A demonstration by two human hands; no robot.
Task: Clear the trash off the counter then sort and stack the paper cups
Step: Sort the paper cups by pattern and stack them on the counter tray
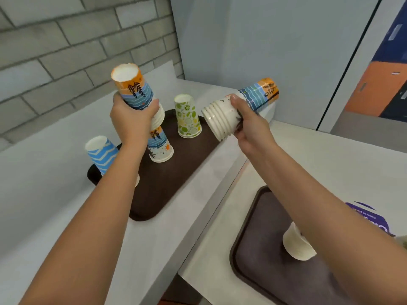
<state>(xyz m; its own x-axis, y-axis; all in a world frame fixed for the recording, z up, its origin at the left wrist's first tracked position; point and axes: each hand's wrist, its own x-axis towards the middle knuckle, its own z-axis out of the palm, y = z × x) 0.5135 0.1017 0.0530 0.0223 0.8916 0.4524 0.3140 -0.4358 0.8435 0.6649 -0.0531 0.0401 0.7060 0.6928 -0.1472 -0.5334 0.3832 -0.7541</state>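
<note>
Paper cups with the orange-and-blue beach print are split between both hands: the left hand (132, 119) grips one nested stack (134, 86) base-up above the brown tray (176, 172), fingers wrapped round its lower part, and the right hand (248, 122) grips a second stack (220, 121) tipped on its side, rims pointing down-left toward the first. The likely step is joining the two — and that is where trouble sits. The right stack is held near its middle with several white rims showing free beyond the fingers; tilted like this, the inner cups could slip out and drop onto the tray. Falling cups, or a low sweep of the left forearm, could topple the upturned lime-print cup (188, 116), the beach-print cup (160, 146) just under the left hand, or the blue wave cup (101, 153) standing right beside that arm at the tray's end, near the bare counter (55, 172). A misaligned push may also crumple the thin rims rather than nest them — paper gives easily
</note>
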